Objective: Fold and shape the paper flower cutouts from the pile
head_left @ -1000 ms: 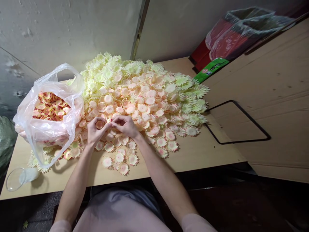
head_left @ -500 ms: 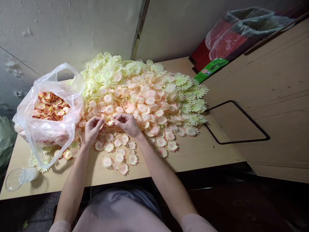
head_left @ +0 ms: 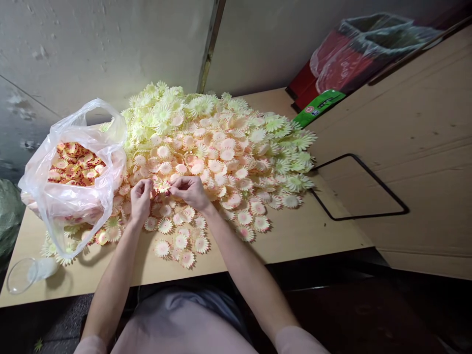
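A big heap of pale yellow and pink fabric flower petals (head_left: 217, 142) covers the middle of the wooden table (head_left: 295, 231). My left hand (head_left: 140, 199) and my right hand (head_left: 190, 191) meet at the near edge of the heap, both pinched on one small pink-and-cream flower piece (head_left: 163, 185) held between them. Loose flower pieces (head_left: 180, 241) lie scattered on the table just below my hands.
A clear plastic bag (head_left: 73, 177) of red-and-yellow flower pieces stands at the left. A clear plastic cup (head_left: 22, 274) lies at the near left corner. A black wire frame (head_left: 363, 189) lies at the right, a green packet (head_left: 319, 105) and a red bag behind it.
My hands have shifted slightly while working the small flower piece; the left fingers are curled closer to it. The heap and bag have not moved.
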`<action>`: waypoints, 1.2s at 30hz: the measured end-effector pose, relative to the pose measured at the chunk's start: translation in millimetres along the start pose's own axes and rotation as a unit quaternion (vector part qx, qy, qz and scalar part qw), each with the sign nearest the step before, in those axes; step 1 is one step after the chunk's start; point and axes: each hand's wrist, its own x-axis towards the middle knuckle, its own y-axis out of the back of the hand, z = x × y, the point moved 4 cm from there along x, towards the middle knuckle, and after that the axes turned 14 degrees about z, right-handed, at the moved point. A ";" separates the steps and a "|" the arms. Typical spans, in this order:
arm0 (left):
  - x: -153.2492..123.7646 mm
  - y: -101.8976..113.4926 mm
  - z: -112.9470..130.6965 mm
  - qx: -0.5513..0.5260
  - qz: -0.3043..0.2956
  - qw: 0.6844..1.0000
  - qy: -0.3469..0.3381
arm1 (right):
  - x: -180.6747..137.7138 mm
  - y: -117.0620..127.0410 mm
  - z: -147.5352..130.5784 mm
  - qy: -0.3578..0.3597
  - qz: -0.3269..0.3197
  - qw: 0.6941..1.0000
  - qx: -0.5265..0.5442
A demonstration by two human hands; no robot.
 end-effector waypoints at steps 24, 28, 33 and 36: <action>-10.0 0.2 26.4 0.156 -0.037 0.974 -0.158 | -11.7 -7.0 -11.5 0.065 -0.046 0.995 -0.058; -12.7 1.0 27.2 0.148 -0.028 0.969 -0.196 | -9.8 -1.3 -8.3 0.075 0.032 0.993 -0.088; -14.0 -0.5 28.2 0.162 -0.035 0.963 -0.211 | -5.2 0.0 -9.4 0.113 -0.006 0.979 -0.170; -12.8 -3.1 23.9 0.163 -0.009 0.967 -0.193 | -6.8 -4.6 -15.1 0.180 -0.021 0.963 -0.198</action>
